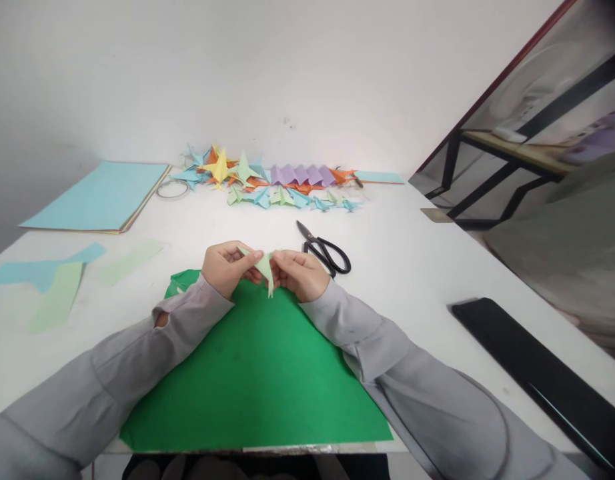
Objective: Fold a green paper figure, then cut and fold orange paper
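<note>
A small folded piece of pale green paper (264, 267) is held up between my two hands, over the far part of a green sheet (257, 380). It has a pointed end at upper left and a narrow tip hanging down. My left hand (231, 267) pinches its left side between thumb and fingers. On the other side, my right hand (302, 272) is closed on its right edge, the thumb lying on top. Some fingers of both hands are hidden behind the paper. Black-handled scissors (325, 250) lie just beyond my right hand, blades pointing away.
Colourful folded paper figures (220, 167) and a purple pleated strip (302, 175) lie along the wall. A stack of blue sheets (97, 197) is at the back left, beside a wire coil (172, 189). Paper offcuts (62, 287) lie left. A long black object (537, 380) lies right.
</note>
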A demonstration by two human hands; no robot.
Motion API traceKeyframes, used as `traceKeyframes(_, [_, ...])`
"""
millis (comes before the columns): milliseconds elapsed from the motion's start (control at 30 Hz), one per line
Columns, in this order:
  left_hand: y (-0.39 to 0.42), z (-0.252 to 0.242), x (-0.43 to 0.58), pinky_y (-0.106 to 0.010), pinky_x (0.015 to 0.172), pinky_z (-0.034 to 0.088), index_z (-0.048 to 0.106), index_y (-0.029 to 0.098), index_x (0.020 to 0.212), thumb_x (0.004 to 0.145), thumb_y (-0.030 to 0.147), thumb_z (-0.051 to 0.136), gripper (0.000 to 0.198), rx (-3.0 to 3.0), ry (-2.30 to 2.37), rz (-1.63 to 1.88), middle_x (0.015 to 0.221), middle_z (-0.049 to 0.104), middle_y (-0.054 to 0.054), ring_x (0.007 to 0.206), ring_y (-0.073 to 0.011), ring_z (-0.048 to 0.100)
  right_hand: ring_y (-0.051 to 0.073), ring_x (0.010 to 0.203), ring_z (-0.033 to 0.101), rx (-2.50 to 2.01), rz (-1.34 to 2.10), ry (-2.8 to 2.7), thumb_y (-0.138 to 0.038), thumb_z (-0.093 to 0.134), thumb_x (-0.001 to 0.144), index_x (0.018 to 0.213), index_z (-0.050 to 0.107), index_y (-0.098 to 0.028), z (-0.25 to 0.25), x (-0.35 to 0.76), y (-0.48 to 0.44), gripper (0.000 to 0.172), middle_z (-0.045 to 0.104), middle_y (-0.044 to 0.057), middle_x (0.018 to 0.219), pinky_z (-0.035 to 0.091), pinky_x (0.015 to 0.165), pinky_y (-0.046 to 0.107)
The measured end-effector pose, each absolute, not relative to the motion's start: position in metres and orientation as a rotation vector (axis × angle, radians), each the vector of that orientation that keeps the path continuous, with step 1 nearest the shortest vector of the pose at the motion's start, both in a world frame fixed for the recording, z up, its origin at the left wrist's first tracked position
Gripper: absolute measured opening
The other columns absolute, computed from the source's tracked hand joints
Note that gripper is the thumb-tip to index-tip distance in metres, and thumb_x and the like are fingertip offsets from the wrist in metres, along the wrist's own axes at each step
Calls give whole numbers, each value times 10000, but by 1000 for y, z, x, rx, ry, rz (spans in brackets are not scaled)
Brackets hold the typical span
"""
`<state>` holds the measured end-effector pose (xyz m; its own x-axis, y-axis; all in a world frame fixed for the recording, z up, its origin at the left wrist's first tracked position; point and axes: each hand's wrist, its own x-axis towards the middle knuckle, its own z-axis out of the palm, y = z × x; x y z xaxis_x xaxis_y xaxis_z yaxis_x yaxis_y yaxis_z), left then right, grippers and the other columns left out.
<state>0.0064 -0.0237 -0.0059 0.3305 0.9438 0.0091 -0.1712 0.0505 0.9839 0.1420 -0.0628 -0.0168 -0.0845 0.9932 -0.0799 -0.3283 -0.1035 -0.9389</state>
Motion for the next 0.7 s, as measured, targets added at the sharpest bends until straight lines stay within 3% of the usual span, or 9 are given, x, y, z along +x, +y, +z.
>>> traceKeyframes(233, [-25,-4,6,-219,352,462,591,144,564,523,291,774,238,1300,911,1095,369,558,31,326,-116,529,72,393,501,-1073,1374,-1168,-521,743,494,508,515,-157,-9,139,-69,430,589,-24,445,401,429,214])
traceKeyframes(367, [-23,-5,5,-202,315,407,611,136,620,454,234,806,274,1309,828,978,394,576,30,320,-119,524,81,353,498,-1105,1397,-1161,-531,754,450,481,501,-156,-9,141,-68,454,577,-25,409,390,391,211])
traceKeyframes(533, [-22,-7,4,-163,302,339,587,132,560,430,183,811,264,1296,818,943,362,560,30,319,-95,505,78,340,494,-1153,1360,-1205,-532,749,460,494,529,-146,-8,140,-71,445,567,-22,397,390,373,200])
traceKeyframes(700, [-24,-3,5,-172,331,382,550,135,529,382,204,824,317,1112,847,978,357,555,32,321,-92,503,86,343,507,-1260,1336,-1217,-534,745,460,508,529,-148,-8,136,-75,444,555,-22,389,402,370,201])
